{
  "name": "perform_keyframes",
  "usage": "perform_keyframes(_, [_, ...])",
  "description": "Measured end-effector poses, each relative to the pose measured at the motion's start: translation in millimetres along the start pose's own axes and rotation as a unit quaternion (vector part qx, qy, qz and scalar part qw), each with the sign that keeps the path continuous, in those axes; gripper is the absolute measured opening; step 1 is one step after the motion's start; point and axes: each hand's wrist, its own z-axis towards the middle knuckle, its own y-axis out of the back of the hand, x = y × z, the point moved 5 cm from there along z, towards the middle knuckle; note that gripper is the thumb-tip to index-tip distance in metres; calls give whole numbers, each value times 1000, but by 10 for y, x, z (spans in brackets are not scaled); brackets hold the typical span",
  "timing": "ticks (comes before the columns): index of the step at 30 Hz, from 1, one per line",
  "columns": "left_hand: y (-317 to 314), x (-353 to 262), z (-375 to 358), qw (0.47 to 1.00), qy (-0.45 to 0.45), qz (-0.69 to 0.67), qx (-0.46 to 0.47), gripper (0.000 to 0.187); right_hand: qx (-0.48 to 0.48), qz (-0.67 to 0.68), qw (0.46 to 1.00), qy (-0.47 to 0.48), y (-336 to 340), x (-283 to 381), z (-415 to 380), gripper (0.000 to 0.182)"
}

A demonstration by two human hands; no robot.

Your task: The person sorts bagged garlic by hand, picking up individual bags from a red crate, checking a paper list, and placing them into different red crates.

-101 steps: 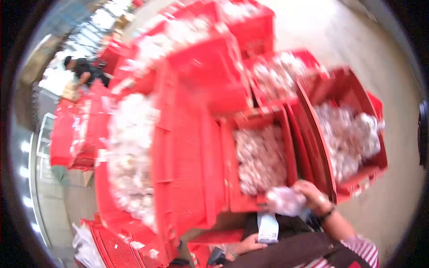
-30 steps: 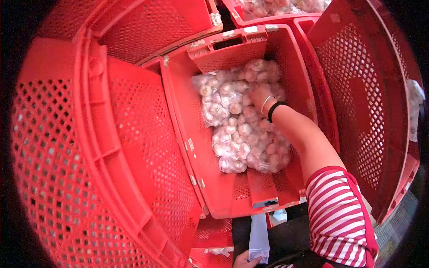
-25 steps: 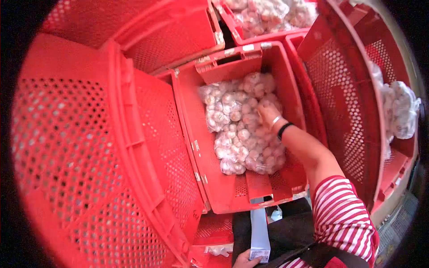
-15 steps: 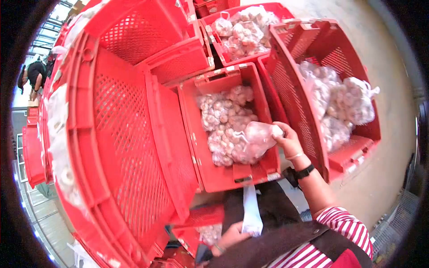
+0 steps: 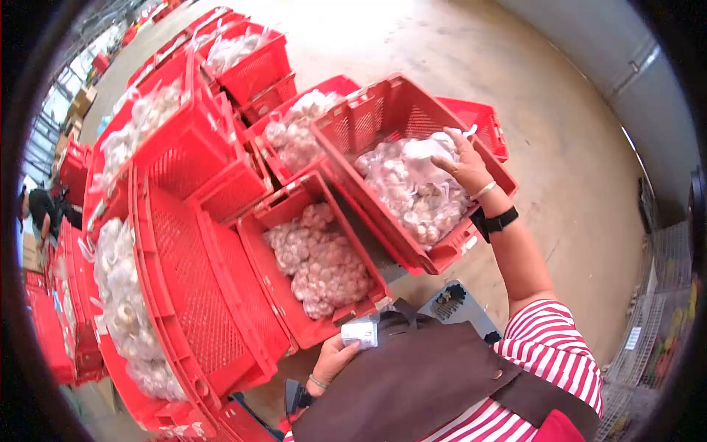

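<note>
My right hand (image 5: 467, 168) is over the tall red crate on the right, thumb and fingers apart. Below and beside it lie clear bags of garlic (image 5: 409, 188), touching or very close to the fingers. One whitish bag top (image 5: 423, 149) sits between thumb and fingertips, with no grip visible. My left hand (image 5: 333, 362), low in front of my apron, is closed on a white printed label strip (image 5: 359, 334). Just ahead of it stands a lower red crate (image 5: 324, 340) with bagged pinkish garlic bulbs (image 5: 324, 269) inside.
To the left is a large red crate (image 5: 184, 272) with perforated walls; whitish bagged garlic (image 5: 121, 309) lies beyond its rim. More crates of bags (image 5: 232, 51) stand farther back. Concrete floor (image 5: 574, 199) stretches along the right. At far left a person (image 5: 46, 214) bends over.
My right hand has carried a garlic bag from the middle crate to the right crate and its fingers have spread. My view has shifted right; my left hand keeps the label strip.
</note>
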Motion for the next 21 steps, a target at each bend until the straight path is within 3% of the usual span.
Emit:
perform_keyframes(1, [-11,-29,-11,1000,-3,9,8,28,-31,-147,988,25,174,-169,22,72])
perform_keyframes(3, [52,-61,-66,999,4,-4,-43,28,-102,-183,977,-43,460,-915,-5,74])
perform_keyframes(5, [128,-33,-108,997,-23,16,-66,28,-134,-73,968,-199,683,-1584,-163,72])
perform_keyframes(7, [218,-32,-198,991,-39,-5,-131,28,-220,18,919,-325,758,-2073,-355,75])
perform_keyframes(8, [256,-46,-260,986,-45,24,-157,28,-218,25,919,-328,737,-2098,-355,75])
perform_keyframes(10, [288,-19,-342,981,-47,13,-186,28,-259,175,848,-428,655,-2239,-430,78])
perform_keyframes(13, [320,-30,-447,971,-60,9,-233,28,-238,300,821,-425,350,-2332,-161,78])
perform_keyframes(14, [318,-57,-460,965,-72,15,-250,28,-247,381,789,-413,144,-2647,5,69])
perform_keyframes(16, [277,-105,-470,962,-69,2,-263,28,-252,247,819,-453,-21,-2506,246,65])
perform_keyframes(17, [269,-128,-480,961,-65,-14,-269,28,-229,162,829,-484,1,-2021,307,68])
perform_keyframes(19, [271,-180,-458,961,-58,3,-270,28,-180,272,902,-282,-291,-2638,802,65])
perform_keyframes(21, [267,-209,-380,963,-49,16,-266,27,-58,422,868,-255,-345,-1863,1001,63])
